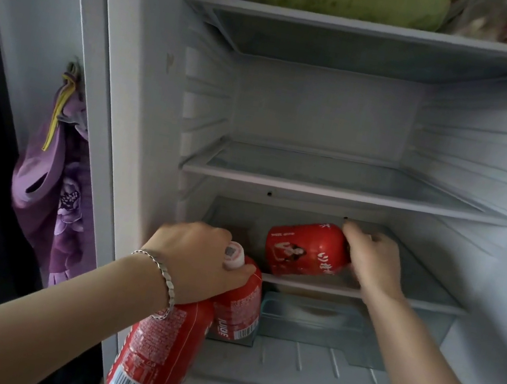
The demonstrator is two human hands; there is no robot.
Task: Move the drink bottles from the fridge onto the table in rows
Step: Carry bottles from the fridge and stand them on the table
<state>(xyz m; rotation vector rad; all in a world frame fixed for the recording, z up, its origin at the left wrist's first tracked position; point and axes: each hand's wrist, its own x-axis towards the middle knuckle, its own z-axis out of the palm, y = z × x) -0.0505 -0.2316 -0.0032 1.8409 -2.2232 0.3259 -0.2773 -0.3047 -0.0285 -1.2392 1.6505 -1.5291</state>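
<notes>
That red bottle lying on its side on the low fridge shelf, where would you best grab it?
Grip its right end, coming from the front right. The red plastic bottle lies on its side across the glass shelf, so that end faces the right hand, whose fingers curl round it.

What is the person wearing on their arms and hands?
The left arm and right arm are bare, no sleeves in view. A silver link bracelet circles the left wrist. Neither the left hand nor the right hand wears a glove.
</notes>
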